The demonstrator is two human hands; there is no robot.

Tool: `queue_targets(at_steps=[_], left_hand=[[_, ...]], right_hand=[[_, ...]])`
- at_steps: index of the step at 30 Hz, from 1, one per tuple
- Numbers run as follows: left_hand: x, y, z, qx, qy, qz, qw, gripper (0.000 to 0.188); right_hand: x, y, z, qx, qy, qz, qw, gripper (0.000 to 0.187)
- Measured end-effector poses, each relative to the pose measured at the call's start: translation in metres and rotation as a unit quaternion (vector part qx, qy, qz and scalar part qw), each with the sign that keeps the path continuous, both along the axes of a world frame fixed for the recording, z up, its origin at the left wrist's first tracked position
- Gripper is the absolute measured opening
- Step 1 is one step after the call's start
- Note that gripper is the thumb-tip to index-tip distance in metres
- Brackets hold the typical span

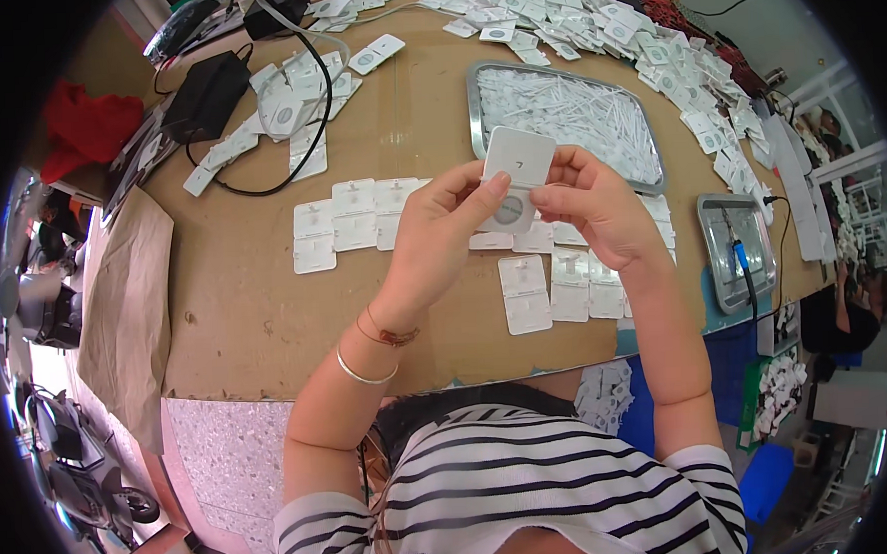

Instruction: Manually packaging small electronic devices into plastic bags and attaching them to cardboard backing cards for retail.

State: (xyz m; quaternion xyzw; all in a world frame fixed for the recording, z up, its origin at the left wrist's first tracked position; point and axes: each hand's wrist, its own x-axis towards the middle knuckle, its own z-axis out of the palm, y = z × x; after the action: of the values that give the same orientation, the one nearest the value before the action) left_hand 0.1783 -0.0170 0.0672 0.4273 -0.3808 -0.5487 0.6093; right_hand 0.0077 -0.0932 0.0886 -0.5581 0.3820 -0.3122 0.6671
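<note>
Both my hands hold up a white two-panel plastic card above the table, its lower panel bearing a round grey-green print. My left hand pinches the card's left side, with the thumb over its front near the fold. On the other side, my right hand has thumb and fingers closed at the right edge by the fold. Below the hands lie rows of similar white cards, unfolded face up; my forearms partly cover them. A nearer group of cards sits left of my right forearm.
Behind my hands stands a metal tray of thin white plastic pieces. Many cards are heaped at the far right. A small tray at right holds a blue-handled corded tool. A black power adapter and cable lie far left.
</note>
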Motion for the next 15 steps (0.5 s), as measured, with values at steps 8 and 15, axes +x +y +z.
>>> queue_targets(at_steps=[8, 15], left_hand=[[-0.0036, 0.0043, -0.0073, -0.041, -0.106, 0.046, 0.992, 0.025], [-0.0013, 0.0038, -0.0086, -0.075, -0.082, 0.044, 0.993, 0.02]], right_hand=[[-0.0038, 0.0015, -0.0092, 0.098, -0.029, 0.047, 0.994, 0.017], [-0.0025, 0.0032, -0.0067, 0.09, -0.039, 0.055, 0.994, 0.01]])
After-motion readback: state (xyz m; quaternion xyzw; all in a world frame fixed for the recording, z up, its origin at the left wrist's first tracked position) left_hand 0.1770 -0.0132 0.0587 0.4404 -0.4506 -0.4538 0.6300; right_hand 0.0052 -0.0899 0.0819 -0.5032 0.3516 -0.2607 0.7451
